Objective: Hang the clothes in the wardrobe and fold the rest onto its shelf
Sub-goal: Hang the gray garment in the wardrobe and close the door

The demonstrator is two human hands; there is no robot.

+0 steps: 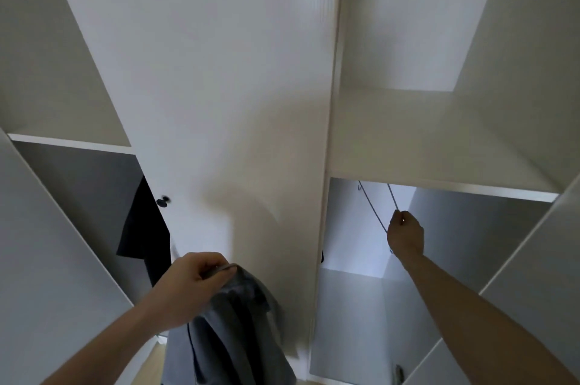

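My left hand grips a hanging grey fabric garment; my right hand pinches a thin wire hanger, its hook hidden above by the white shelf. A dark garment hangs further left, half behind the white door.

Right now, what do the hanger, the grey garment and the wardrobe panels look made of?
Hanger: thin dark wire, probably metal; the line is slim and curved where the right hand grips it.
Grey garment: soft cloth, matte, draping in folds from the left hand.
Wardrobe panels: smooth matte white board, probably laminate; flat faces, crisp edges.
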